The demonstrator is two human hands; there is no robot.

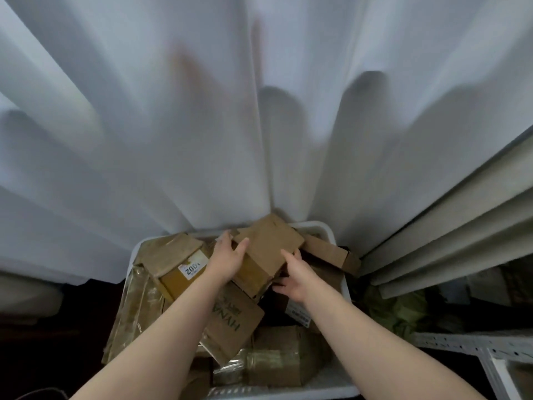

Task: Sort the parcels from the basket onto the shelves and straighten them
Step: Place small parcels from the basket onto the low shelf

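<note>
Cardboard brown throughout a heap of parcels in a white plastic basket (327, 230), low in the middle of the view.

Topmost, toward the far rim: a plain cardboard box (269, 248), tilted, its far corner poking past the rim. Clasped on its left side by the left hand (227, 261), thumb laid across the top face, fingers curled round the far edge. Grasped at its near right corner by the right hand (294, 280), thumb on the top face, fingers tucked beneath. Cannot tell whether lifted clear of the pile or resting on it.

Just left of that box, touching the left wrist: a taped carton (173, 255) bearing a white label (192, 267) with upside-down digits. Under the left forearm: a box printed in green letters (235, 327), slanted. Under the right hand: a dark parcel with a white sticker (298, 311). Near the closest rim: a parcel wrapped in shiny clear tape (268, 368). Behind the right hand, at the far right corner of the basket: a smaller brown box (328, 252).

Behind everything, filling the upper view: a white pleated curtain (259, 111). At the right edge: pale slanted shelf boards (447, 241), a green bagged bundle (399, 311) beneath them, and a perforated white metal shelf rail (461, 342) below, well apart from both hands.
</note>
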